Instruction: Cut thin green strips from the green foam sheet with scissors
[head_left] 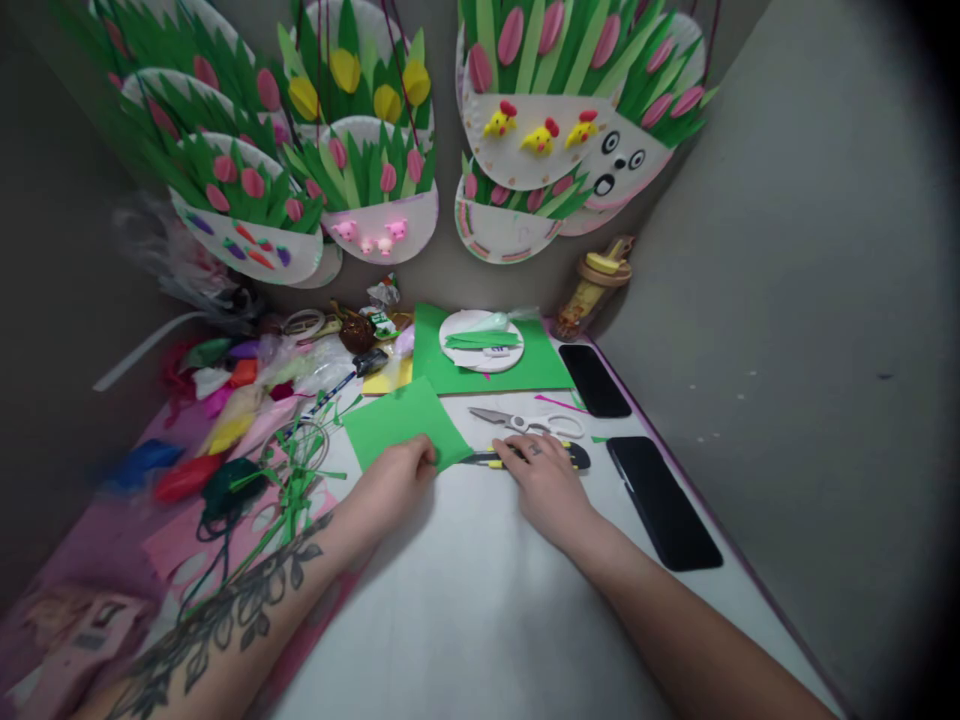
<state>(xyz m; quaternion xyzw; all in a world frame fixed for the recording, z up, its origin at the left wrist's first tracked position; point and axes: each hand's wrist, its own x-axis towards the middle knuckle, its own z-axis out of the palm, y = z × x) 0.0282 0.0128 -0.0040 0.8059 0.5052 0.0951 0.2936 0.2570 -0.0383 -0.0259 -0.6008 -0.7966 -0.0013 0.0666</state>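
My left hand [401,475] pinches the near corner of a square of green paper [401,420], its fingers closed on the edge. The sheet is raised at a slant over the white table. My right hand [544,480] is over a black and yellow utility knife [579,456], with bent fingers gripping its middle. The knife's metal end points left toward the paper's corner, and part of its handle is hidden under my fingers. Just beyond the knife lies a pair of white-handled scissors [525,422].
Behind, a white paper plate [457,357] with green strips rests on a green sheet [431,345]. Two black phones [664,500] lie at right, near a tumbler [592,290]. Green scraps [296,485] and coloured clay packets [191,478] crowd the left. Paper-plate crafts [502,235] hang above.
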